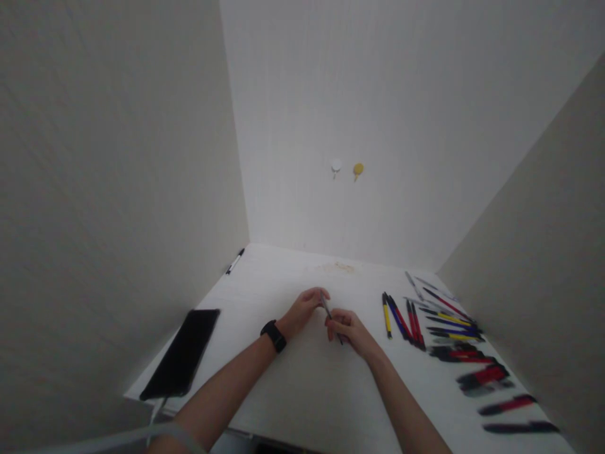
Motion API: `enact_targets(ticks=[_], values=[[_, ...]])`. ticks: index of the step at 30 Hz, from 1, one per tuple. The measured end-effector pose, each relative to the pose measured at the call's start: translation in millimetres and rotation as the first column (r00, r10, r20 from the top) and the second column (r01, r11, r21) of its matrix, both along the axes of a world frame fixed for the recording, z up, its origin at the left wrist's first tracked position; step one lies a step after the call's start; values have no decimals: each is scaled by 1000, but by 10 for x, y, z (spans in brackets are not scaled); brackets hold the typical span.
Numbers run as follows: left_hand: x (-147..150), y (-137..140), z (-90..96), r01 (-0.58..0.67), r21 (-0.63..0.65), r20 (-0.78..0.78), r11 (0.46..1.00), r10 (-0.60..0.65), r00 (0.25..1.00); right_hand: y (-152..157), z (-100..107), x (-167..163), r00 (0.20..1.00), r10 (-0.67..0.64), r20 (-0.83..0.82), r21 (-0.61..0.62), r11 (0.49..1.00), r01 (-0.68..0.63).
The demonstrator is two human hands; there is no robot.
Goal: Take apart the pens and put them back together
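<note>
Over the middle of the white table, a slim pen point(326, 305) with a greyish barrel and a dark lower end slants between my two hands. My left hand point(308, 302), with a black watch point(274, 335) on the wrist, has its fingers closed at the pen's upper end. Lower down the barrel, my right hand point(348, 329) pinches the pen between thumb and fingers. To the right of it lies a small group of pens, among them a yellow one point(387, 316) and a red one point(414, 323).
Several more pens, red, yellow, blue, black and clear, lie along the right wall, like this black one point(520, 428). At left lies a black tablet point(182, 354) with a white cable point(155, 413). A white-and-black pen point(235, 261) rests by the left wall. Two hooks point(358, 169) are on the back wall.
</note>
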State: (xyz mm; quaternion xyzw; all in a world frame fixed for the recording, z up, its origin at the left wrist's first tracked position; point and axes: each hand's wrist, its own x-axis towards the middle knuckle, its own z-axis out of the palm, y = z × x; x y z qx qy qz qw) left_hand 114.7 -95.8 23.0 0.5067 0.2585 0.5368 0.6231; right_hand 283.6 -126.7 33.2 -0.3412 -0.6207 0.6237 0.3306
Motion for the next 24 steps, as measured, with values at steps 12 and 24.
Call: enact_targets(ticks=[12,24], values=[[-84,-19,55,-31,137,-96,990,45,994,0,-22,24,998,53,-34,-15,998,-54],[-97,-11,92,-116,210,-184,971,156,970,21,-51,-36,988,-155,27,68,986,153]])
